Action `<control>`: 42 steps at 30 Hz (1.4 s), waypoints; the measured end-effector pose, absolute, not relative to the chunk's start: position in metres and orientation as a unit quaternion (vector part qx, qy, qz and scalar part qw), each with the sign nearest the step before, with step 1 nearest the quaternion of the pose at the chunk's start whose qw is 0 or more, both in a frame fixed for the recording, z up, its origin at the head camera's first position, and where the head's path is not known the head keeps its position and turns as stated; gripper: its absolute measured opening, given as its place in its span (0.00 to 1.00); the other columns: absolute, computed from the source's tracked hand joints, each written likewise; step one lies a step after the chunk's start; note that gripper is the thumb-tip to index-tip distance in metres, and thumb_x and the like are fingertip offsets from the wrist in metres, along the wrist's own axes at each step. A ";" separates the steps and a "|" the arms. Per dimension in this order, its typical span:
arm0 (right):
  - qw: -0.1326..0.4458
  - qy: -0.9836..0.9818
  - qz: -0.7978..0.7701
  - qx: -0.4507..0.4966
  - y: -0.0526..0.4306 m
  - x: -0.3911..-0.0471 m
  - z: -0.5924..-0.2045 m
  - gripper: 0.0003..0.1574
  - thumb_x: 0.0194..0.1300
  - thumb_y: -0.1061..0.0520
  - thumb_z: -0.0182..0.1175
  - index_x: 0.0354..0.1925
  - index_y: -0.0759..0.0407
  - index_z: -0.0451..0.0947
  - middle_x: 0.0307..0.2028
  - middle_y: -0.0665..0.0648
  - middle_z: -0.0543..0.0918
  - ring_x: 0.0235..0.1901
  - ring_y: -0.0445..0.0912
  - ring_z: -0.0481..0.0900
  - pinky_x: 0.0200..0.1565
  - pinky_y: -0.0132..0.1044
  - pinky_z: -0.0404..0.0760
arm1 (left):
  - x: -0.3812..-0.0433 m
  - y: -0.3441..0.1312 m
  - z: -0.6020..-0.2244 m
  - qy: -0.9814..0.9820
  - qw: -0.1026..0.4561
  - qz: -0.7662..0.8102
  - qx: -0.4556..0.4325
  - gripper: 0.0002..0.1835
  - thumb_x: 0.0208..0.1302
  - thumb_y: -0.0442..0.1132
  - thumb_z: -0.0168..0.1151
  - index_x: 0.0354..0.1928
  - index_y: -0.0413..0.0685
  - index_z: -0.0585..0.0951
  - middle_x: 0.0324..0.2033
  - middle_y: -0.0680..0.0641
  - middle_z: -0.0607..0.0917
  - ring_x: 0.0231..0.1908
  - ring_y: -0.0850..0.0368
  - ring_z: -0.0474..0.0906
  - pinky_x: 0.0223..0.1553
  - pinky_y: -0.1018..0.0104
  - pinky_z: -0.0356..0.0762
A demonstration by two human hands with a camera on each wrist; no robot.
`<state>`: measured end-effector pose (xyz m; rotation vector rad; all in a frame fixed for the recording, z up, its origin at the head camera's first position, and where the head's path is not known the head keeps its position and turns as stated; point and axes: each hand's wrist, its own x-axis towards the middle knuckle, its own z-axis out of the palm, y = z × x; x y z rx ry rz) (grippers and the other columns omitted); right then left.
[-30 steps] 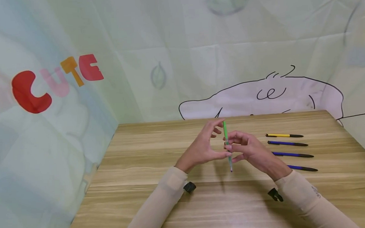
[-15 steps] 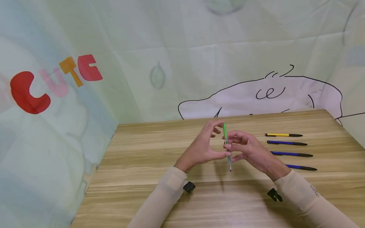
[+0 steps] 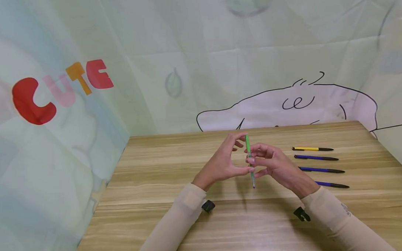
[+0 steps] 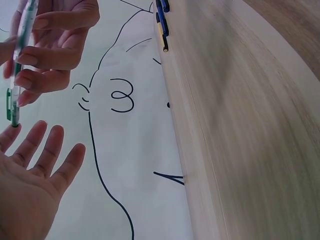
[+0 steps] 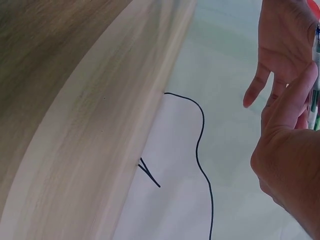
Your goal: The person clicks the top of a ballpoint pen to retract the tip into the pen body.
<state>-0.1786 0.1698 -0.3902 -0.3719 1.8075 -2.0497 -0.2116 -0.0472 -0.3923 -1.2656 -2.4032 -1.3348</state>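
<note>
A green ballpoint pen [image 3: 248, 144] with a clear lower barrel stands nearly upright between both hands above the table, dark tip down. My left hand [image 3: 222, 160] spans it lengthwise in a C shape, index fingertip on its top end and thumb against the lower barrel. From the other side my right hand [image 3: 277, 165] pinches the middle of the barrel. In the left wrist view, the pen [image 4: 24, 37] has its clip end at the left index fingertip, and the other left fingers are spread. The right wrist view catches the pen [image 5: 315, 95] at its edge, partly behind the right hand.
To the right of the hands lie a yellow pen [image 3: 312, 149] and three blue pens, a far one [image 3: 316, 157], a middle one [image 3: 322, 169] and a near one [image 3: 332, 184], in a column on the wooden table [image 3: 149, 175]. A printed cloth [image 3: 171, 38] rises behind the table.
Both hands keep their hold, and the green pen stays upright almost in place. The pens on the table have not moved.
</note>
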 end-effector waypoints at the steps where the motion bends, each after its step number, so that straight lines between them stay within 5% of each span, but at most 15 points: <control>1: 0.191 0.645 -0.729 -0.132 0.170 -0.179 -0.390 0.11 0.72 0.59 0.62 0.52 0.54 0.77 0.43 0.51 0.82 0.38 0.44 0.84 0.39 0.44 0.88 | -0.212 -0.047 -0.393 -0.792 0.058 -0.441 -0.417 0.53 0.51 0.43 0.81 0.75 0.55 0.58 0.61 0.47 0.71 0.58 0.41 0.75 0.59 0.46 0.78; 6: 0.189 0.654 -0.721 -0.130 0.169 -0.180 -0.390 0.12 0.71 0.58 0.63 0.52 0.54 0.77 0.43 0.53 0.81 0.39 0.45 0.84 0.39 0.45 0.88 | -0.211 -0.047 -0.392 -0.797 0.063 -0.436 -0.413 0.52 0.52 0.44 0.81 0.75 0.55 0.58 0.61 0.48 0.71 0.58 0.47 0.75 0.59 0.55 0.78; 21: 0.189 0.678 -0.698 -0.134 0.172 -0.182 -0.391 0.15 0.70 0.57 0.65 0.53 0.53 0.77 0.45 0.55 0.81 0.44 0.47 0.84 0.42 0.49 0.88 | -0.210 -0.047 -0.392 -0.799 0.070 -0.424 -0.421 0.58 0.51 0.43 0.81 0.78 0.58 0.52 0.61 0.47 0.71 0.59 0.48 0.75 0.60 0.54 0.76; 29: 0.176 0.716 -0.660 -0.145 0.179 -0.184 -0.391 0.18 0.70 0.53 0.66 0.54 0.59 0.78 0.47 0.60 0.80 0.47 0.52 0.85 0.46 0.53 0.87 | -0.210 -0.056 -0.389 -0.807 0.096 -0.404 -0.421 0.56 0.51 0.48 0.82 0.78 0.59 0.57 0.62 0.50 0.72 0.61 0.56 0.72 0.63 0.60 0.73; 42: 0.130 0.790 -0.583 -0.137 0.205 -0.186 -0.389 0.22 0.69 0.47 0.67 0.54 0.57 0.79 0.46 0.61 0.85 0.47 0.56 0.84 0.47 0.47 0.86 | -0.209 -0.088 -0.391 -0.822 0.100 -0.395 -0.399 0.44 0.55 0.49 0.79 0.72 0.54 0.68 0.64 0.51 0.75 0.59 0.55 0.74 0.64 0.58 0.74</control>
